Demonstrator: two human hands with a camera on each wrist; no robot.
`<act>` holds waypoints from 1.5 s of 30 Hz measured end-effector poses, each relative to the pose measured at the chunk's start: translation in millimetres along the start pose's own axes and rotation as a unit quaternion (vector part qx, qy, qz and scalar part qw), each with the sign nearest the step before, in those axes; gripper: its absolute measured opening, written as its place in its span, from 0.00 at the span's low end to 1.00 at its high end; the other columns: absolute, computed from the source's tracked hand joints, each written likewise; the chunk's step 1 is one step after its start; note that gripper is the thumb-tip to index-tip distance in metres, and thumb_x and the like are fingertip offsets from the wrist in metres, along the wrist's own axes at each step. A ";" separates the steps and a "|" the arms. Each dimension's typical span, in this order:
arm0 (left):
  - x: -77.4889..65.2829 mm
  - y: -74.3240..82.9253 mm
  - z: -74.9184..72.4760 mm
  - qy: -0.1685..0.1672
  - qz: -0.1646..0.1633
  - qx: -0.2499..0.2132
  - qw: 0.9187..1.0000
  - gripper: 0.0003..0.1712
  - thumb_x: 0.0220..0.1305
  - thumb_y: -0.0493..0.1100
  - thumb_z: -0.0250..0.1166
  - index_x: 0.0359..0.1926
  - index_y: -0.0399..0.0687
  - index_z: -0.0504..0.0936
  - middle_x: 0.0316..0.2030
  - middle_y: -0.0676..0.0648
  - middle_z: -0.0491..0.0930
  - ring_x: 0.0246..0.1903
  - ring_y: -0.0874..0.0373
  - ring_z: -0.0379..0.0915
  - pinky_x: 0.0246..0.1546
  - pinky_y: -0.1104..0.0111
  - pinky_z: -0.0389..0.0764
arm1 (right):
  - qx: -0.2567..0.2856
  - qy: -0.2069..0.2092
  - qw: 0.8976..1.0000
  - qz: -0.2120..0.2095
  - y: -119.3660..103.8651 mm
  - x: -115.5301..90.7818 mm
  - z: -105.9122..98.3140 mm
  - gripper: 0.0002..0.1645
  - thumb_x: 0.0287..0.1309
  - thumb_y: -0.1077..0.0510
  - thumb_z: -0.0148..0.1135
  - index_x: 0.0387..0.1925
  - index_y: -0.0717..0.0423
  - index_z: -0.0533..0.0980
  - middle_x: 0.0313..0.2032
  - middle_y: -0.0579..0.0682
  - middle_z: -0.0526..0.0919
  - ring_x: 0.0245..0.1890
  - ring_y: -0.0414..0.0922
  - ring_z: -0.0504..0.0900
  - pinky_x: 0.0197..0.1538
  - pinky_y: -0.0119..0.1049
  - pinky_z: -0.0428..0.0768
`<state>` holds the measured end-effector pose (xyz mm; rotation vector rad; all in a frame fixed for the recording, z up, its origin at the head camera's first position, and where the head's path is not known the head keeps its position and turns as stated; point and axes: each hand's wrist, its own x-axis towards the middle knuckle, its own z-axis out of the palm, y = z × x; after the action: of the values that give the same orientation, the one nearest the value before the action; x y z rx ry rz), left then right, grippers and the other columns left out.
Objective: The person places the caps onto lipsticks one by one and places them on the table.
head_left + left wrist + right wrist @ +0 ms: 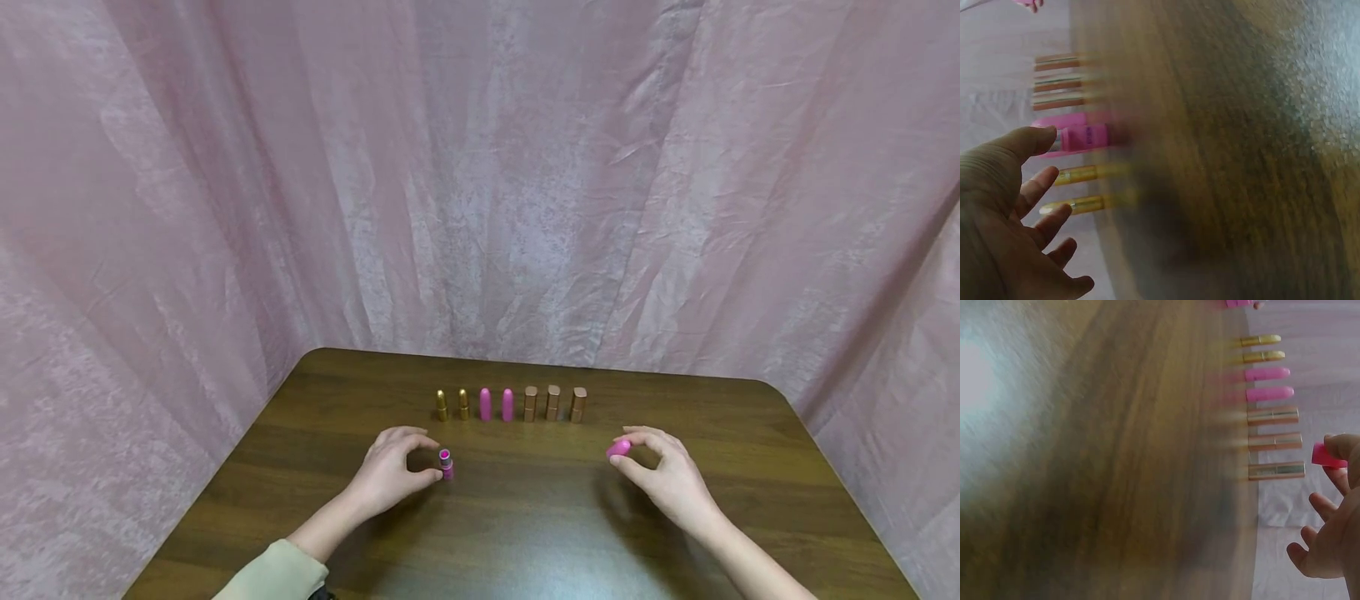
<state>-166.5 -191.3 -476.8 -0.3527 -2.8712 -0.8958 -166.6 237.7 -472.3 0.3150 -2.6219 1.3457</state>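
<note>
An uncapped pink lipstick (pixel 447 465) stands upright on the table, its silver collar and magenta tip showing. My left hand (pixel 393 473) is right beside it, thumb and forefinger parted on its near side. In the left wrist view the thumb (pixel 1040 140) overlaps the silver collar of the lipstick (pixel 1085 137) and the other fingers are spread; whether the thumb touches it I cannot tell. Over on the right, my right hand (pixel 667 477) pinches a pink lipstick cap (pixel 619 450) between thumb and forefinger, held above the table. Its remaining fingers are loosely spread in the right wrist view.
Toward the back of the wooden table (pixel 540 517) stands a row of closed lipsticks: two gold ones (pixel 463 405), two pink ones (pixel 486 405) and three rose-gold ones (pixel 553 403). A pink curtain (pixel 510 183) hangs behind the table and along its sides.
</note>
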 end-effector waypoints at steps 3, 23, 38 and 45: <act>3.9 -2.4 7.0 -0.008 -0.007 -0.003 1.000 0.18 0.52 0.53 0.80 0.44 0.63 0.86 0.62 0.45 0.78 0.67 0.39 0.63 0.65 0.37 0.61 | 0.006 -0.004 1.000 -0.004 -1.5 -3.4 4.2 0.09 0.59 0.45 0.75 0.38 0.40 0.84 0.58 0.48 0.81 0.65 0.55 0.70 0.63 0.59 0.65; 9.7 -4.2 22.7 -0.002 -0.006 0.021 1.000 0.17 0.51 0.51 0.81 0.38 0.61 0.83 0.61 0.44 0.79 0.68 0.35 0.61 0.68 0.37 0.58 | 0.016 -0.008 1.000 -0.004 -2.3 -10.5 11.4 0.08 0.58 0.45 0.75 0.38 0.36 0.84 0.57 0.48 0.82 0.64 0.50 0.71 0.61 0.55 0.68; 12.2 17.7 7.0 0.015 0.010 -0.044 0.999 0.14 0.52 0.42 0.78 0.34 0.63 0.81 0.36 0.65 0.81 0.51 0.52 0.77 0.56 0.52 0.75 | 0.015 -0.004 1.000 -0.001 -3.8 -15.3 10.2 0.08 0.58 0.44 0.75 0.37 0.36 0.84 0.57 0.46 0.83 0.64 0.51 0.71 0.62 0.57 0.66; 5.3 40.3 -5.9 -0.003 0.030 -0.065 0.997 0.14 0.56 0.44 0.78 0.37 0.68 0.82 0.35 0.69 0.80 0.48 0.57 0.74 0.50 0.56 0.74 | 0.039 -0.011 0.999 0.014 -4.3 -19.6 13.0 0.08 0.58 0.46 0.75 0.37 0.37 0.84 0.57 0.46 0.82 0.64 0.53 0.71 0.64 0.59 0.64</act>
<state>-161.2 -161.5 -449.1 -0.4523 -2.7982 -1.0748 -147.4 226.7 -481.4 0.3068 -2.6041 1.4650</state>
